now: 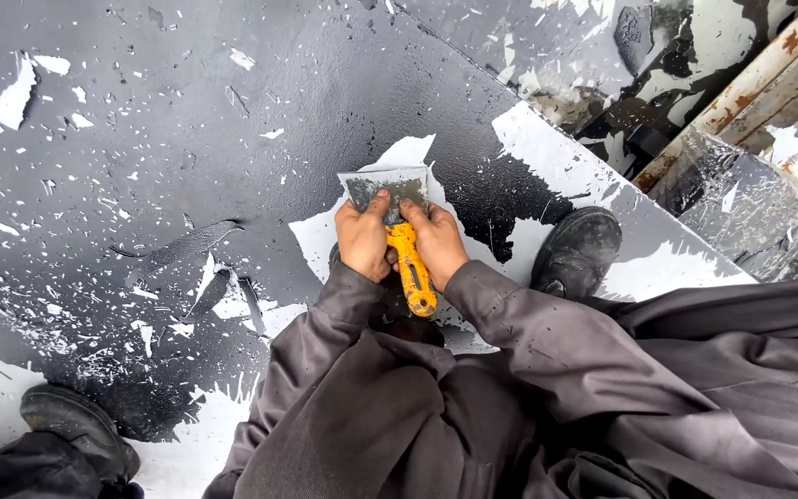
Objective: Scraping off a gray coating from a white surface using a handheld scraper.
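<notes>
Your left hand (pixel 363 238) and right hand (pixel 436 242) both clamp the yellow-handled scraper (pixel 397 222). Its blade lies flat on the dark painted floor (pixel 187 139), near your right boot (pixel 576 249).

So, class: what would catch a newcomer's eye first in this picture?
At centre, the left hand and right hand press a scraper with a yellow handle flat against the dark painted surface. Around the blade, paint has come off in a white patch, and white flakes lie scattered to the left. A black boot rests just right of the hands.
</notes>
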